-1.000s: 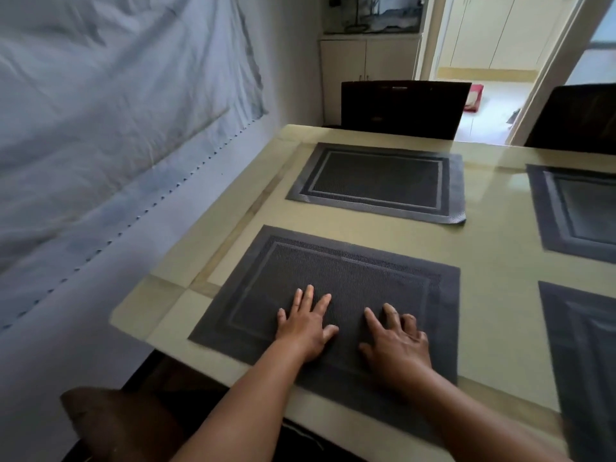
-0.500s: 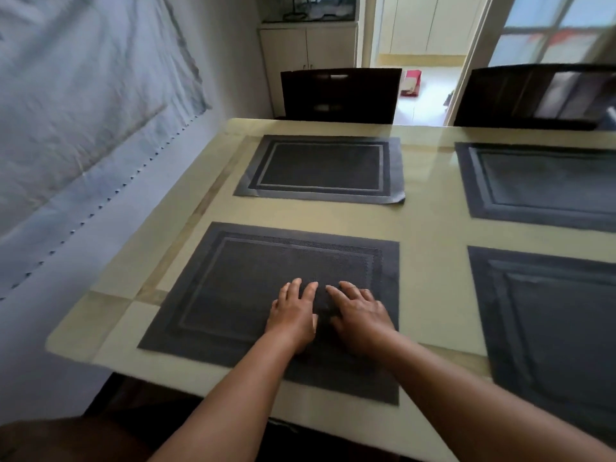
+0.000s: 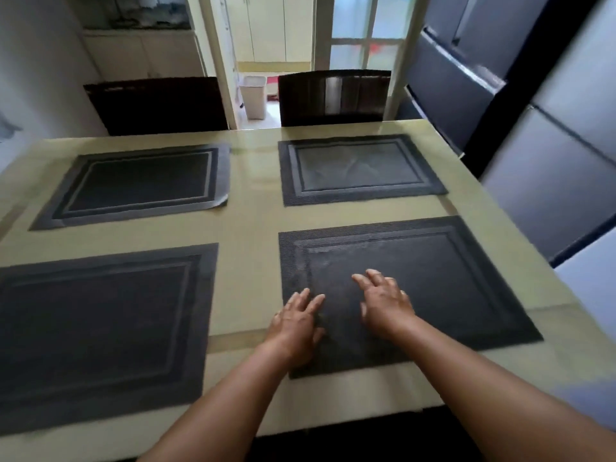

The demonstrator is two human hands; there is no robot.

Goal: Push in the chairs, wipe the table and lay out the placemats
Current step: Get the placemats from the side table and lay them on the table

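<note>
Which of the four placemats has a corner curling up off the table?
The far left placemat: its near right corner lifts off the table. The other three lie flat, including the near right one under both hands.

Room dim overall. Daylight enters through the far doorway [image 3: 273, 28] and the glazed door [image 3: 361, 31]; both overexposed. Pale glare streaks the far half of the table [image 3: 253, 155] between the mats. Far right placemat [image 3: 356, 168] shows a greyish sheen. Motion blur is heavy on the right, smearing the dark cabinet [image 3: 520, 95]. Wide-angle bending curves the table edges. Hands slightly soft.
</note>
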